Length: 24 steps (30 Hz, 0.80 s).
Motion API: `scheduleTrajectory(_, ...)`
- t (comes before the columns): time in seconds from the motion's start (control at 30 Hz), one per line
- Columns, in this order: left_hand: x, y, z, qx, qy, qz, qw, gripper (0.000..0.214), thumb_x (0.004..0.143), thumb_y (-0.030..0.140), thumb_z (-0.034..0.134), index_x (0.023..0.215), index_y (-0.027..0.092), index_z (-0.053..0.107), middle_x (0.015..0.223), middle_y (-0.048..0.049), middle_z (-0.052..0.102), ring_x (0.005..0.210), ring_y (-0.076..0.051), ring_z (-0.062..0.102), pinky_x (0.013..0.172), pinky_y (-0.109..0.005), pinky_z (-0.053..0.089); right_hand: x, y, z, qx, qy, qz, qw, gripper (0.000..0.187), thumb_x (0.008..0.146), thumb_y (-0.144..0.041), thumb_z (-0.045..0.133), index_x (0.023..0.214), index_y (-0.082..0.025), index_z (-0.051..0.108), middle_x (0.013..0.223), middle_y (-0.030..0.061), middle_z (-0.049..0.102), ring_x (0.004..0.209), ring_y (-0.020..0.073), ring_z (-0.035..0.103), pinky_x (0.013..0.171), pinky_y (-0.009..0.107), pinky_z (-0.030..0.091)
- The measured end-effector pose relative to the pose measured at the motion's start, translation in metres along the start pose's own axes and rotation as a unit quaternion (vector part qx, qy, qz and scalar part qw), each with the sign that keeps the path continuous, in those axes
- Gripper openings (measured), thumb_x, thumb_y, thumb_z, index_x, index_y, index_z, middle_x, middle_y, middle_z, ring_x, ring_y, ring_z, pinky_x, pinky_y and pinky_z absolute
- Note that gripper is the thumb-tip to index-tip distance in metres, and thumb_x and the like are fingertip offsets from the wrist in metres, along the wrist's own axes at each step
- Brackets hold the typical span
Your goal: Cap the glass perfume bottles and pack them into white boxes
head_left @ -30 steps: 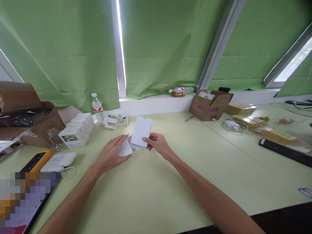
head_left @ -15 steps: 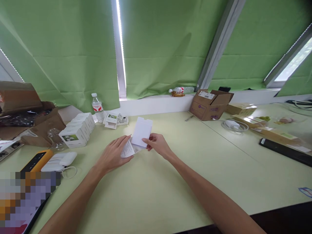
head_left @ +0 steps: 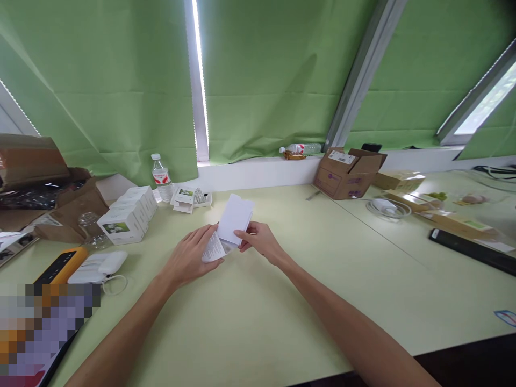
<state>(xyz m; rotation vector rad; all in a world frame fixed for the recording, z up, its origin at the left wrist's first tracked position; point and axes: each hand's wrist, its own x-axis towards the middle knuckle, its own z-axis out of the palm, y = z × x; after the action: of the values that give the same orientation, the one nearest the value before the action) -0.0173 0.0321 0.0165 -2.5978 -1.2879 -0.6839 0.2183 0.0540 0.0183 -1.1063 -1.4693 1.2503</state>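
Observation:
My left hand point(head_left: 192, 250) is closed on a small white box-like piece with fine print point(head_left: 213, 248), its thumb along the near edge. Between thumb and fingers, my right hand point(head_left: 260, 240) pinches a plain white folded card point(head_left: 234, 220) that stands tilted away from me. The card's lower left edge meets the printed piece. Whether it sits inside that piece or only against it, I cannot tell. Two layers of the card show, slightly fanned apart at the top. Both hands are just above the pale green table point(head_left: 250, 322).
At left stand a row of white boxes point(head_left: 127, 215), a water bottle point(head_left: 162, 178), an opened small box point(head_left: 185, 199) and an orange device point(head_left: 62, 269). A cardboard box point(head_left: 344, 174), a coiled white cable point(head_left: 387, 208) and a black bar point(head_left: 473, 251) lie at right.
The white card has turned slightly, and its layers have spread apart at the top right. My left hand has shifted a little to the right with the printed piece.

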Motion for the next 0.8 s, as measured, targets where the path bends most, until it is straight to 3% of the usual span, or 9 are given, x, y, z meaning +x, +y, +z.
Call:
scheduleTrajectory(0.27,0.0,0.003,-0.002,-0.022,-0.001,-0.004,1.0,0.079,0.081,0.05,0.059,0.146,0.024,0.023,0.141,-0.0091,0.048,0.124,-0.027,0.05,0.101,-0.042,0.044,-0.001,-0.001,0.002,0.023,-0.004,0.012,1.0,0.039,0.075,-0.042,0.074,0.098,-0.011,0.066,0.082,0.0105,0.071,0.063,0.0166,0.067,0.054,0.028,0.061)
scheduleTrajectory(0.6,0.0,0.006,-0.001,-0.024,-0.002,-0.016,1.0,0.076,0.081,0.051,0.058,0.145,0.023,0.025,0.141,-0.0093,0.047,0.124,-0.028,0.05,0.1,-0.042,0.044,-0.006,-0.005,0.008,0.036,0.008,0.009,0.999,0.039,0.074,-0.044,0.074,0.092,-0.011,0.066,0.084,0.0094,0.067,0.061,0.0165,0.068,0.055,0.03,0.062)
scheduleTrajectory(0.8,0.0,0.005,0.0,-0.029,0.0,-0.018,0.999,0.076,0.082,0.053,0.056,0.145,0.023,0.025,0.142,-0.0099,0.047,0.124,-0.028,0.05,0.1,-0.043,0.044,-0.005,-0.002,0.01,0.04,0.008,-0.001,0.999,0.04,0.072,-0.045,0.075,0.09,-0.011,0.066,0.079,0.0078,0.067,0.059,0.0143,0.065,0.048,0.026,0.059)
